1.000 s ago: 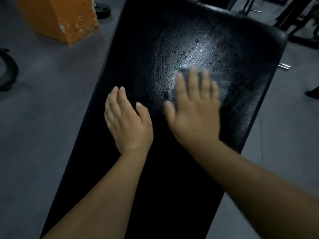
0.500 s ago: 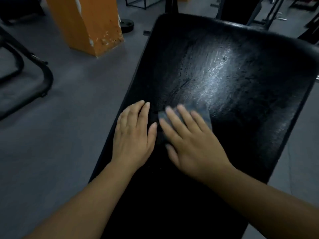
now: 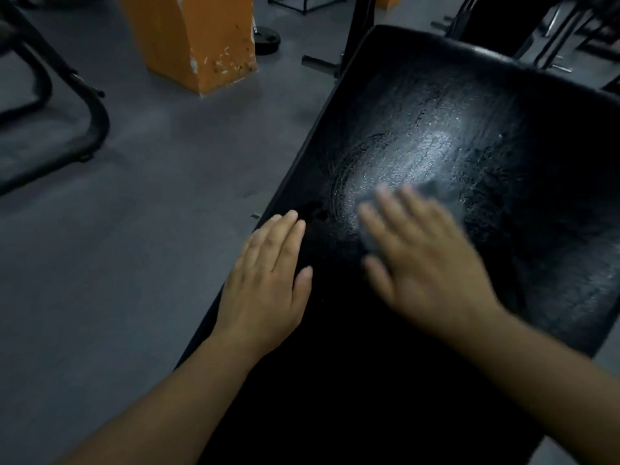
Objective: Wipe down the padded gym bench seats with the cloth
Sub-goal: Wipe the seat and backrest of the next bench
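Nearest us, the close end of the bench (image 3: pixel 335 380) lay dark and dull between our forearms, so we judged that stretch not yet wiped. At the bench's left edge we had our left hand (image 3: pixel 268 280) flat, palm down, fingers straight and together and holding nothing. We took it as a prop to steady us as we leaned over the padding. Just to its right, toward the middle of the bench, our right hand (image 3: pixel 426 263) was blurred by motion, yet its fingers (image 3: pixel 385 213) showed straight and spread, pressing down rather than curling round anything. Under and just past those fingertips sat the cloth (image 3: pixel 436 193), a grey blur flat against the padding. A flat palm bears on more of the cloth than a pinch would, which we thought was the reason for the hold. Beyond the cloth, the middle of the bench carried a wet sheen (image 3: pixel 419 152) with curved streaks, the mark of sweeping strokes, while the far end and right side looked drier. Off the bench's left side, on the grey floor (image 3: pixel 151 229), a black tube frame (image 3: pixel 90 119) stood well apart from it. Past the bench's far left corner rose an orange pillar (image 3: pixel 194 38) with chipped paint, a weight plate (image 3: pixel 266 40) near its foot, and dark racks (image 3: pixel 553 28) stood behind the bench's far end.
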